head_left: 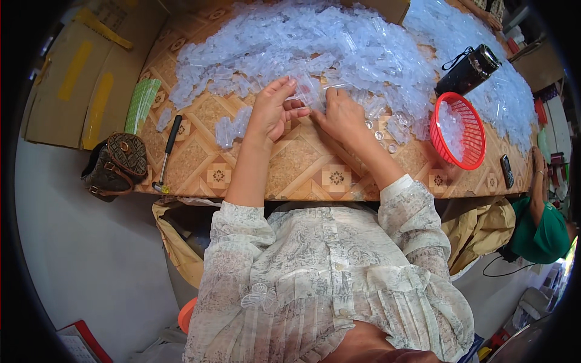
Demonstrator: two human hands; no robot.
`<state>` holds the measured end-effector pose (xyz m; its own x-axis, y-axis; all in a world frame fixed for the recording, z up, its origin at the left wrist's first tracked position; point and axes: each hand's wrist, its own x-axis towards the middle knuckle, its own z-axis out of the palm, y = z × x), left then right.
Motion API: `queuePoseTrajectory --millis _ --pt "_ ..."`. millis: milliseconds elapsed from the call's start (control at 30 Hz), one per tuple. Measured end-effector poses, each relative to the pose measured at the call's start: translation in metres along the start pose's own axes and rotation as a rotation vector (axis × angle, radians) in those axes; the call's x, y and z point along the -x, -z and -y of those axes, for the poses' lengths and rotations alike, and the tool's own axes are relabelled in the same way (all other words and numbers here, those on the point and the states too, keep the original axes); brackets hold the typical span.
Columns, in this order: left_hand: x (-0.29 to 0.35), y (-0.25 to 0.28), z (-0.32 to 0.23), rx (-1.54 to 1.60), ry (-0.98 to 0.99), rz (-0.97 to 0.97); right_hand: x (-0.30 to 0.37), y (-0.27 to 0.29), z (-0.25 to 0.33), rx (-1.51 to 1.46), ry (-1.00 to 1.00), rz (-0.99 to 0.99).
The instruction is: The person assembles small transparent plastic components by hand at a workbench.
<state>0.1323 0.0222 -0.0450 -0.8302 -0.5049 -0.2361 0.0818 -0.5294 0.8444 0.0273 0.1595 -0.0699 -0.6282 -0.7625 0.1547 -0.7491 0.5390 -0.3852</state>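
Observation:
Over the patterned table, my left hand (275, 110) has its thumb and fingers closed on a small clear plastic part (307, 91), held tilted up. Close beside it on the right, my right hand (342, 115) is bent with its fingers pinched together at the part's right side. What sits between those fingers is too small and see-through to make out. A huge heap of clear plastic parts (284, 45) spreads just beyond both hands. Small round clear rings (379, 135) lie by my right wrist, and a few loose clear parts (227, 130) lie left of my left forearm.
A red basket (474, 130) with clear pieces and a black flask (469, 71) stand to the right, near a phone (507, 171). At left are a hammer (169, 151), a brown patterned bag (118, 164) and a cardboard box (91, 72). A person in green (540, 230) sits at far right.

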Motion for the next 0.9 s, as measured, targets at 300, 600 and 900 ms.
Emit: queuePoseTrajectory --millis 300,600,900 --pt "0.005 0.003 0.016 0.271 -0.016 0.11 0.006 0.017 -0.011 -0.06 -0.017 0.047" --pt "0.007 0.001 0.031 0.273 0.009 0.117 0.032 0.034 -0.03 -0.553 -0.179 -0.093" --pt "0.005 -0.006 0.047 0.304 0.049 0.143 0.041 0.03 -0.016 -0.781 -0.222 -0.211"
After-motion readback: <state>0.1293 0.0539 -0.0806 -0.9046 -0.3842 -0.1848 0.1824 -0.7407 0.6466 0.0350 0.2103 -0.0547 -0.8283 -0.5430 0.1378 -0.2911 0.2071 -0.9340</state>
